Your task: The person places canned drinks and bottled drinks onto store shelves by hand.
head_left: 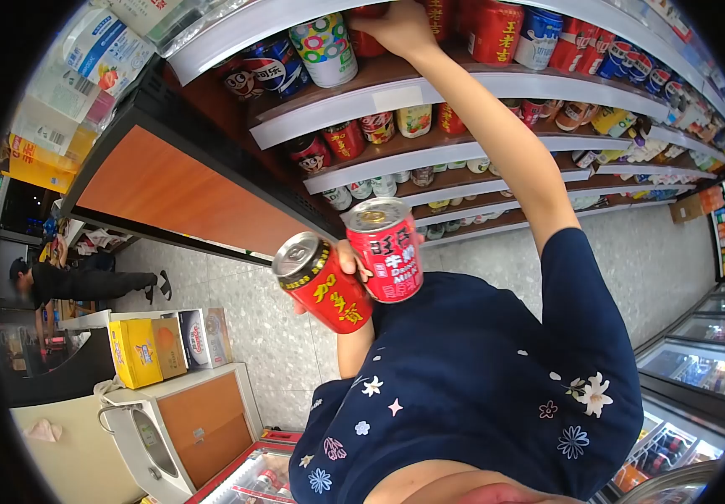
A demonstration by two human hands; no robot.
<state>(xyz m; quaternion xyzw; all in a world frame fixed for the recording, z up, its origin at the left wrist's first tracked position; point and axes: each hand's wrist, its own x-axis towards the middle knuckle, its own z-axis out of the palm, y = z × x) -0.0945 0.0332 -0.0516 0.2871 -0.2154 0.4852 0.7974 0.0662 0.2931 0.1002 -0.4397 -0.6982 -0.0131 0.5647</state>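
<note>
My left hand [348, 259] holds two drink cans side by side in front of my chest. One is a red herbal tea can [329, 290] with a black top band and yellow characters, tilted to the left. The other is a red and pink milk can [387, 256] marked "Drink Milk", partly covering my fingers. Stretched up to the top visible shelf, my right hand [396, 29] is closed around a red can [367, 42], whose upper part lies near the frame edge. Beside it stands a white can with coloured rings [323, 50]; further red cans [495, 34] stand to the right.
Several shelves [463, 88] of canned drinks curve across the front, with a dark-framed wooden end panel [203, 189] at left. Further left are cartons [146, 349], a sink [148, 441] and a person in dark clothes [77, 281]. Glass-front coolers [698, 365] line the right.
</note>
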